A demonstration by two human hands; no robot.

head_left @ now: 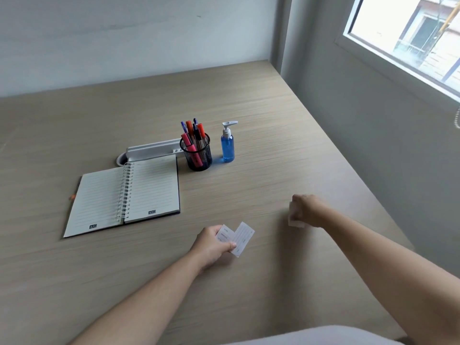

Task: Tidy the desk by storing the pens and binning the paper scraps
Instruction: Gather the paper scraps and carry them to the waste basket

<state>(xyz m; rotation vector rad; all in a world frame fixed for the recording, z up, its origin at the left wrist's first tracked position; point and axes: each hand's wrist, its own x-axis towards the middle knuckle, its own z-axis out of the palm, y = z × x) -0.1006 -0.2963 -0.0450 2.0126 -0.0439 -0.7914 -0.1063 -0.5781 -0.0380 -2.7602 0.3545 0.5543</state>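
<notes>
My left hand (211, 244) is shut on two white paper scraps (240, 239) with printed lines, held just above the desk near its front middle. My right hand (307, 210) is further right, closed on another white paper scrap (293, 221) that touches the desk; it looks blurred. Several pens and markers (193, 135), orange, pink and blue, stand in a black mesh pen cup (199, 155) at the desk's middle. No bin is in view.
An open spiral notebook (124, 195) lies left of centre on the wooden desk (273, 145). A blue pump bottle (227, 143) stands right of the cup. A white cable tray (151, 150) sits behind the notebook. The wall and window (410, 38) bound the right side.
</notes>
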